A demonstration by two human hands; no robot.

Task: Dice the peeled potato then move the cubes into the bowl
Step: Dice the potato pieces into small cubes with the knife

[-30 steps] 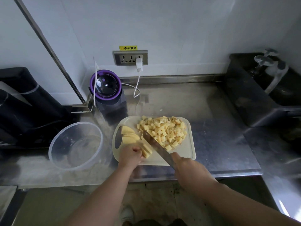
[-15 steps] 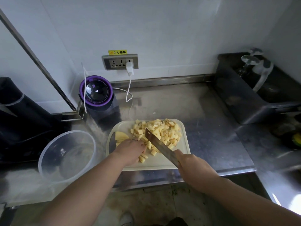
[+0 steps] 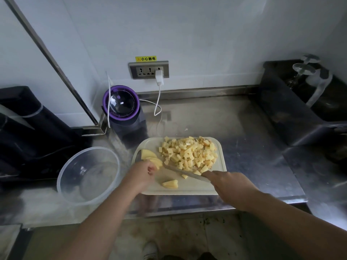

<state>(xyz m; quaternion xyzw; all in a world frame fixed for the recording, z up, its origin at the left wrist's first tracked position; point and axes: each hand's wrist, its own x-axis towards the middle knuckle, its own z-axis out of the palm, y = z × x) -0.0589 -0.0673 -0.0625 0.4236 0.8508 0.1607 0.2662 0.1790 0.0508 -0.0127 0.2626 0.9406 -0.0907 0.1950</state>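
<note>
Since the earlier frame the knife (image 3: 185,172) has dropped from a raised slant to lie low over the board (image 3: 189,189), and the left hand (image 3: 141,173) has drawn back to the board's left edge.

Hands: the left hand's fingers are curled over the uncut slices (image 3: 148,154) and hold them. The right hand (image 3: 230,182) is closed round the knife handle.

Potato: the cubes (image 3: 189,153) are heaped on the far right half of the board. The slices sit at its left edge. One loose wedge (image 3: 170,184) lies on the near part, apart from both.

Governing relation: the blade's long axis runs from the right hand up and leftward, skirting the near edge of the cubes, its tip close to the slices. The slices lie directly ahead of the left hand and across the board from the right, so the left hand must feed them to the blade.

The bowl (image 3: 88,177) stands just left of the board, nearer the left hand, and holds no potato.

Judgement: dicing is mostly done. The slices and the wedge remain, and the transfer has not begun.
</note>
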